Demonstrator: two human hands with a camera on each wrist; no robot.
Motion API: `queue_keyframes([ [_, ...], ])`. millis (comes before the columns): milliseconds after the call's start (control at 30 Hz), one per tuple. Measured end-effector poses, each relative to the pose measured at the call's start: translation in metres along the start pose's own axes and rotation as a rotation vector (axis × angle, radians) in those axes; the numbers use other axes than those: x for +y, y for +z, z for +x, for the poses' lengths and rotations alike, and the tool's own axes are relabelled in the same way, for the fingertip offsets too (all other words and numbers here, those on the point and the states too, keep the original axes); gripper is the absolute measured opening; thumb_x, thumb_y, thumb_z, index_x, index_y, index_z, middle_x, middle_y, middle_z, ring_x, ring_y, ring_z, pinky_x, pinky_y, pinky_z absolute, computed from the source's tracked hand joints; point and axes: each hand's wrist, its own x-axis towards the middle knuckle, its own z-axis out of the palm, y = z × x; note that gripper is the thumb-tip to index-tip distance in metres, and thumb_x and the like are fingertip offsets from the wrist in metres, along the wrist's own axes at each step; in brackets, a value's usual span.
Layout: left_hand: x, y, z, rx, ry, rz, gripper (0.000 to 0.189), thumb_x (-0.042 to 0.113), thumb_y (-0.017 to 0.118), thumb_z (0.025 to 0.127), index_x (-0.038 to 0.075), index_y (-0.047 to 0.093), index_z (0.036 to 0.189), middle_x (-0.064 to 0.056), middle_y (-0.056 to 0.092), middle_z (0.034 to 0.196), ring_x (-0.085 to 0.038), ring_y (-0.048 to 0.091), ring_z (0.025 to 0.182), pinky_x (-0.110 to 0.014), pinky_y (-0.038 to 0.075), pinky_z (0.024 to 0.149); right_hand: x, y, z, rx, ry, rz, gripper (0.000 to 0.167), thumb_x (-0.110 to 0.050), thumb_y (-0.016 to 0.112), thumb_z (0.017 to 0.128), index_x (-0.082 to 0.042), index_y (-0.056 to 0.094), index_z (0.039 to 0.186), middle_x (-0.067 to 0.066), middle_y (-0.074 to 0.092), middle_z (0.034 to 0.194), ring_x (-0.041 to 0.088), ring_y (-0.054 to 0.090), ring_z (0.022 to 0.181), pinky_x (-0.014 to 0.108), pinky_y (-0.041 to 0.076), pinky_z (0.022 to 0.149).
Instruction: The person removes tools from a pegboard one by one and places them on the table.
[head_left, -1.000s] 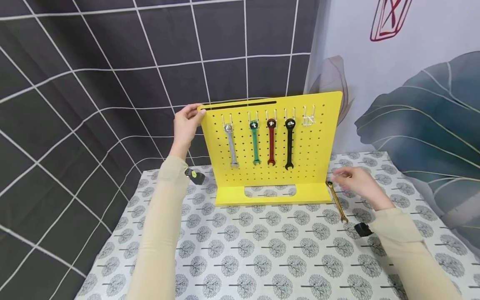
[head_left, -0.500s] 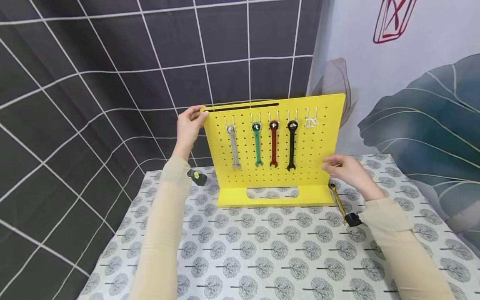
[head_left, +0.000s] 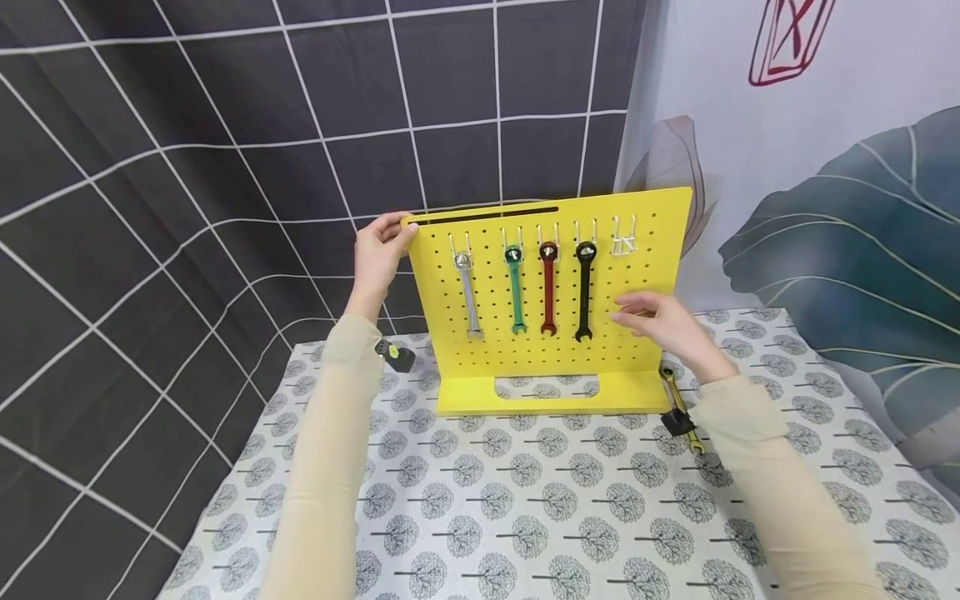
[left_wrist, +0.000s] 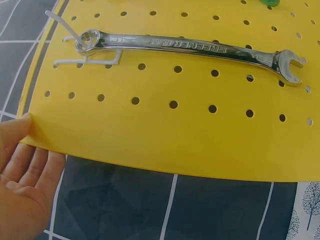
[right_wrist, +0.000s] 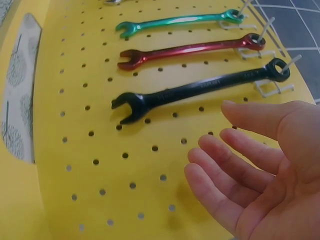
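Observation:
My left hand (head_left: 377, 254) pinches the upper left corner of a yellow pegboard (head_left: 487, 350), thumb in front and fingers behind. My right hand (head_left: 663, 327) holds nothing; its relaxed fingers are in front of the board, close beside the black wrench (right_wrist: 200, 90). Left of that hang a red wrench (head_left: 548, 292), a green wrench (head_left: 515, 292) and a silver wrench (left_wrist: 185, 46), each by its ring end on a white hook. The rightmost white hook (head_left: 623, 242) bears no wrench. A gold wrench (head_left: 695, 442) lies on the table right of the board, partly covered by the right wrist camera.
The board stands on a yellow base (head_left: 465, 400) with a cutout. A tree-patterned cloth (head_left: 495, 500) covers the table. Behind hangs a dark gridded curtain (head_left: 300, 192), and a pale leaf-printed backdrop (head_left: 840, 250) is at the right.
My right hand has moved left, from beside the gold wrench to in front of the board near the black wrench. My left hand keeps its hold on the corner.

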Motion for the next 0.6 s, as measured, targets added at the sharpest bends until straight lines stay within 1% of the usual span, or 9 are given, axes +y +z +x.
queue_keyframes([
  [100,0.000,0.000,0.000,-0.002,-0.004,-0.001,0.027,0.014,0.070,0.097,0.002,0.069,0.122,-0.013,0.071,0.113,-0.017,0.068,0.095,-0.032,0.057,0.087,-0.002,0.003,0.005,-0.002,0.006,0.027,0.056,-0.030,0.067,0.099,0.001,0.050,0.143,0.024,0.059,0.132,0.039,0.062,0.112,0.035,0.056,0.090],
  [333,0.000,-0.001,0.000,0.001,-0.011,-0.008,0.027,0.013,0.070,0.097,0.003,0.069,0.121,-0.012,0.072,0.114,-0.017,0.068,0.096,-0.032,0.057,0.087,-0.006,0.009,0.014,-0.001,0.003,0.043,0.057,-0.030,0.067,0.099,-0.001,0.049,0.145,0.023,0.058,0.134,0.038,0.063,0.110,0.046,0.055,0.094],
  [433,0.000,-0.001,0.000,0.004,-0.010,-0.011,0.027,0.014,0.071,0.096,0.003,0.069,0.121,-0.012,0.072,0.114,-0.017,0.068,0.096,-0.032,0.057,0.087,-0.007,0.011,0.017,0.001,-0.001,0.050,0.057,-0.031,0.067,0.099,-0.001,0.049,0.144,0.023,0.058,0.134,0.037,0.062,0.111,0.043,0.055,0.093],
  [600,0.000,-0.001,0.000,0.001,-0.005,-0.014,0.027,0.013,0.070,0.096,0.003,0.069,0.121,-0.012,0.071,0.113,-0.017,0.068,0.095,-0.031,0.057,0.086,-0.011,0.013,0.018,-0.002,0.000,0.064,0.057,-0.030,0.068,0.098,-0.001,0.050,0.143,0.022,0.058,0.134,0.036,0.060,0.113,0.034,0.056,0.090],
])
